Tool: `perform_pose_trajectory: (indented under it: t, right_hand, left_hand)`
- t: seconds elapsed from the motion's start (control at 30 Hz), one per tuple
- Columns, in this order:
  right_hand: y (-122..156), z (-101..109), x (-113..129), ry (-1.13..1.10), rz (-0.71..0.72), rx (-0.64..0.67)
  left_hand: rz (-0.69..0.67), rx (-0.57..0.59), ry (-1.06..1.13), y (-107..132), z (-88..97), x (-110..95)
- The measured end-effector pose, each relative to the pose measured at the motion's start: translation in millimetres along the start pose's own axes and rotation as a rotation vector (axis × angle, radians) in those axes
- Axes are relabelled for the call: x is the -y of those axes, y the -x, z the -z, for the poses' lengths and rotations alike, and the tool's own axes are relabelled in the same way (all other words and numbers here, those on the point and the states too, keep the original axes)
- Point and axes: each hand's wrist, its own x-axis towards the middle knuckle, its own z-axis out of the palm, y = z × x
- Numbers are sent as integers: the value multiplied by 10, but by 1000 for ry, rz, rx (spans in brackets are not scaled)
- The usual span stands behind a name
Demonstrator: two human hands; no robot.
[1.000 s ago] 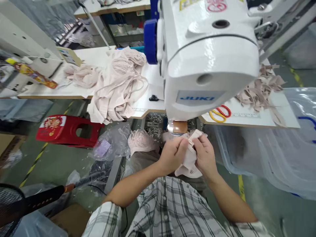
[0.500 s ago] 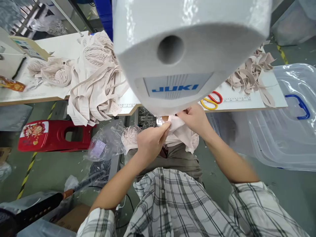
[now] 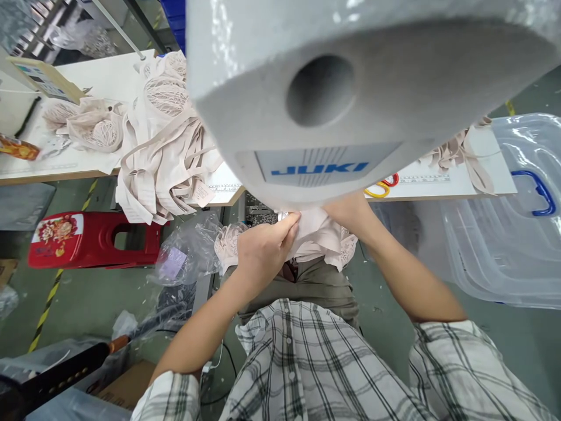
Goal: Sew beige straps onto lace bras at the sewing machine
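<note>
A cream mesh bag [image 3: 312, 234] with a plain cloth part lies over my lap below the sewing machine head [image 3: 245, 128]. Its netted ends bulge out on both sides. My left hand [image 3: 266, 248] is closed, thumb and forefinger pinching the cloth at the left, under the machine's lower edge. On the right, my right hand [image 3: 353, 213] is at the upper edge of the same cloth, which hangs from it. The machine head hides its fingertips, and the needle area is out of sight.
A heap of cream mesh bags [image 3: 164, 140] covers the table's left part and hangs over its edge. Yellow-and-red-handled scissors [image 3: 382, 186] and cream strips [image 3: 471, 161] lie at the right. A red stool [image 3: 65, 240] stands left; a clear plastic bin [image 3: 504, 245] stands right.
My right hand has slid up and in under the machine head, hiding its fingertips. My left hand has shifted slightly left, still pinching the cloth. The machine head looms larger as my view moves closer.
</note>
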Motion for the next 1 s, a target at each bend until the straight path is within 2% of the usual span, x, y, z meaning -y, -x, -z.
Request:
perform_pose_trajectory:
  t: [0.4, 0.67, 1.0]
  right_hand:
    - [-13, 13, 9, 43, -6, 11]
    - [-34, -12, -74, 26, 29, 22]
    - [32, 37, 104, -2, -17, 12]
  left_hand:
    - [-2, 2, 2, -23, 7, -12]
    - [-21, -13, 4, -33, 20, -23]
    - [-69, -66, 1, 21, 55, 88]
